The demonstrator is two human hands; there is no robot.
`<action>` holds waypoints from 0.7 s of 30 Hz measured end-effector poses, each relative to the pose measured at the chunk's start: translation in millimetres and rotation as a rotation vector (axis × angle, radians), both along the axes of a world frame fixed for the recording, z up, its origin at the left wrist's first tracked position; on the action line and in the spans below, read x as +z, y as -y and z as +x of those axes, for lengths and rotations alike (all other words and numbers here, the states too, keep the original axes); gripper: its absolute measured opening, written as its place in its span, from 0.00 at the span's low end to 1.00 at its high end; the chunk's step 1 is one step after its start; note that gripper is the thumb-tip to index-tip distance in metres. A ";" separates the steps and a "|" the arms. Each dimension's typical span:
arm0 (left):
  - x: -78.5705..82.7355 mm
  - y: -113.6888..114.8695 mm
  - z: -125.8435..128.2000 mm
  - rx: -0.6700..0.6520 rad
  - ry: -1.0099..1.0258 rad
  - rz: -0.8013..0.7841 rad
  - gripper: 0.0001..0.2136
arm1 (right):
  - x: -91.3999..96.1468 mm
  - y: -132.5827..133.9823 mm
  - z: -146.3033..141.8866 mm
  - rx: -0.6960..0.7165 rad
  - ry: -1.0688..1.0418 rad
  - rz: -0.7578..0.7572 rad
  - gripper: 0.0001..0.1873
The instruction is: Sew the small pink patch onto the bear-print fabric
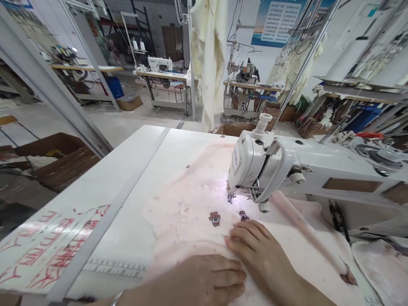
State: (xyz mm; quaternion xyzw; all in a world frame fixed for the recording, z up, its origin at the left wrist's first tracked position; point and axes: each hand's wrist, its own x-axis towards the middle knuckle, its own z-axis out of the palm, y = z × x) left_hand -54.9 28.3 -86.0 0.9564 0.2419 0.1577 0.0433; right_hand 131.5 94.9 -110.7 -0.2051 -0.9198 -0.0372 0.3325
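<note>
A pale pink fabric piece with small bear prints lies spread under the head of a white sewing machine. My left hand rests on the fabric near the front edge, its fingers stretched out flat. Beside it, my right hand presses on the fabric below the needle area, fingers laid forward next to a bear print. A pocket-like patch with a bear sits left of the lit presser foot. The fabric beneath both palms is hidden.
Black thread snips lean against the machine's base at right. A ruler scale and red writing mark the white table. Cream fabric hangs behind it. Cardboard boxes stand at left.
</note>
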 end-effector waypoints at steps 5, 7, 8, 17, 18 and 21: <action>18.0 -23.8 -5.7 0.164 0.273 -0.118 0.08 | 10.4 2.5 8.3 0.034 0.050 -0.153 0.14; 17.9 -42.1 -9.9 0.276 0.335 -0.047 0.08 | 12.2 2.4 10.0 0.039 0.066 -0.241 0.14; 16.1 -50.5 -11.5 0.310 0.320 -0.013 0.09 | 12.6 2.3 10.5 0.038 0.074 -0.283 0.14; 0.1 -68.1 -16.6 0.326 0.121 0.054 0.12 | 18.7 2.3 13.5 0.041 0.219 -0.414 0.15; 0.2 -68.4 -17.1 0.315 0.099 0.070 0.11 | 19.9 1.4 13.3 0.042 0.232 -0.434 0.15; -0.3 -70.2 -18.1 0.292 0.059 0.116 0.12 | 22.2 -2.3 12.4 0.042 0.240 -0.525 0.14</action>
